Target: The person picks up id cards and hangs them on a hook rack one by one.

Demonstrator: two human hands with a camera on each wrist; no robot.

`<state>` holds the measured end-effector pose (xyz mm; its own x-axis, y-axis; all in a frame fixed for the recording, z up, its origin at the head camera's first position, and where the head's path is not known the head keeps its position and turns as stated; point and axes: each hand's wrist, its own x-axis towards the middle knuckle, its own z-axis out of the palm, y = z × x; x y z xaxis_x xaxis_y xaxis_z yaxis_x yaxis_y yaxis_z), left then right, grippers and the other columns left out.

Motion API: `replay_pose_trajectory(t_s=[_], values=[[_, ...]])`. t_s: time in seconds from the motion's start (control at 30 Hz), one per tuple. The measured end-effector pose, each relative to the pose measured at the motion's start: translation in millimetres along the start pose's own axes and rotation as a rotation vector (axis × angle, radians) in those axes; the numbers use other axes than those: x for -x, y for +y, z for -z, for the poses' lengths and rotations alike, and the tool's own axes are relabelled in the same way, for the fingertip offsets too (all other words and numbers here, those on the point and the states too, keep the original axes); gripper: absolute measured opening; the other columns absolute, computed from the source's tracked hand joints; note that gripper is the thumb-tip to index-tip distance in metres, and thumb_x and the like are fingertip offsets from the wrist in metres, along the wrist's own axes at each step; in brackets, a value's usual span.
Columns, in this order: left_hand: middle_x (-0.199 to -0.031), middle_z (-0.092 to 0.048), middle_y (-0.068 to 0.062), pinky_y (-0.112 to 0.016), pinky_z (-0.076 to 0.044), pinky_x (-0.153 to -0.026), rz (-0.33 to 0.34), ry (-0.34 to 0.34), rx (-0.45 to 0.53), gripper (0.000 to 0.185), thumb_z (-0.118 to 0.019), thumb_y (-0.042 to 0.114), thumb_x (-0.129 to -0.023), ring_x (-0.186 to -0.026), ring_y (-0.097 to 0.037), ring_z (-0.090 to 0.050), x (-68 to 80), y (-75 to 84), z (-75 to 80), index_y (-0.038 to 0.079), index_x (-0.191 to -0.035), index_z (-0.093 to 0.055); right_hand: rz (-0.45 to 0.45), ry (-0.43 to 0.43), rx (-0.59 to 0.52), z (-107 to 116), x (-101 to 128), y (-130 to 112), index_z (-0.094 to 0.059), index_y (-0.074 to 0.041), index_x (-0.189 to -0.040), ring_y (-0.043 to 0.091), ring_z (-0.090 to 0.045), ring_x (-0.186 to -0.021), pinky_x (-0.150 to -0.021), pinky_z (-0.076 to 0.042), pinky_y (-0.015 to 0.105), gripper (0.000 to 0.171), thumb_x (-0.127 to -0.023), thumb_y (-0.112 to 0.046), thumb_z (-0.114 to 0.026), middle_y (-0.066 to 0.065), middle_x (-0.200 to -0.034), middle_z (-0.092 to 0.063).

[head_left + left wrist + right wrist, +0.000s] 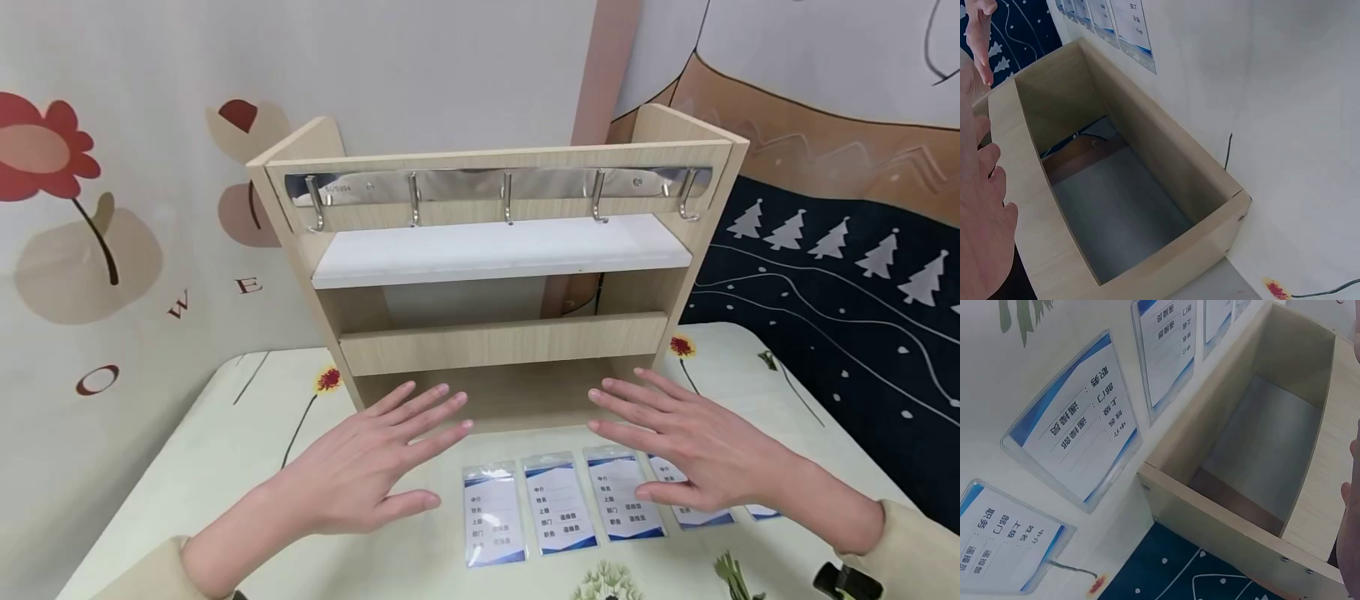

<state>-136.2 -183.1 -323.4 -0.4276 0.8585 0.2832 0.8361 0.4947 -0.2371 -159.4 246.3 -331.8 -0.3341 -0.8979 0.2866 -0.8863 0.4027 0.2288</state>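
Both hands are held out, palms down and fingers spread, in front of a small wooden shelf (502, 343). The left hand (360, 471) is left of a row of name badges (495, 521) in clear plastic sleeves and holds nothing. Over the right part of that row is the right hand (697, 446), also holding nothing; it partly hides the badges there. A metal rail with several hooks (507, 198) runs along the shelf's upper front. In the right wrist view, badges (1079, 422) lie beside the shelf, and only the edge of the right hand (1351, 519) shows.
The shelf has a white board (502, 250) across its middle and stands on a pale flower-print tablecloth (247, 467). Behind it hang a light curtain (450, 75) with flowers and letters and a dark cloth (825, 292) with white trees.
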Motion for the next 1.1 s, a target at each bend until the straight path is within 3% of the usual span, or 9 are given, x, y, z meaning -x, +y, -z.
replay_pose_trajectory(t_s=[0.73, 0.93, 1.0, 1.1], values=[[-0.169, -0.025, -0.005, -0.038, -0.012, -0.125, 0.168, 0.089, 0.095, 0.069, -0.049, 0.051, -0.106, -0.152, -0.029, -0.025, 37.2, -1.4, -6.9, 0.015, -0.162, -0.033, -0.084, 0.044, -0.024, -14.3, 4.1, -5.3, -0.045, -0.012, -0.156, 0.025, -0.021, -0.154, -0.126, -0.006, 0.042, 0.071, -0.102, -0.058, -0.050, 0.008, -0.166, -0.031], [-0.168, -0.027, -0.001, -0.024, -0.009, -0.123, 0.270, 0.091, 0.154, 0.067, -0.060, 0.042, -0.103, -0.152, -0.026, -0.026, 50.7, 4.2, -14.9, 0.017, -0.160, -0.037, -0.095, 0.061, -0.021, -21.8, 4.8, -7.6, -0.038, -0.014, -0.160, 0.024, -0.024, -0.153, -0.126, -0.008, 0.039, 0.074, -0.100, -0.055, -0.056, 0.009, -0.164, -0.035], [-0.168, -0.028, 0.001, -0.022, -0.015, -0.120, 0.305, 0.075, 0.164, 0.068, -0.065, 0.039, -0.101, -0.152, -0.024, -0.026, 54.8, 5.9, -17.6, 0.019, -0.160, -0.038, -0.095, 0.067, -0.026, -23.5, 4.4, -9.5, -0.039, -0.013, -0.159, 0.023, -0.026, -0.152, -0.126, -0.009, 0.036, 0.076, -0.098, -0.051, -0.062, 0.009, -0.163, -0.038], [-0.168, -0.028, 0.003, -0.029, -0.032, -0.114, 0.346, 0.050, 0.176, 0.070, -0.068, 0.035, -0.099, -0.152, -0.021, -0.027, 59.7, 7.4, -21.1, 0.021, -0.161, -0.037, -0.107, 0.061, -0.045, -25.5, 3.8, -13.5, -0.040, -0.011, -0.158, 0.022, -0.026, -0.152, -0.126, -0.009, 0.033, 0.077, -0.095, -0.044, -0.069, 0.009, -0.163, -0.037]])
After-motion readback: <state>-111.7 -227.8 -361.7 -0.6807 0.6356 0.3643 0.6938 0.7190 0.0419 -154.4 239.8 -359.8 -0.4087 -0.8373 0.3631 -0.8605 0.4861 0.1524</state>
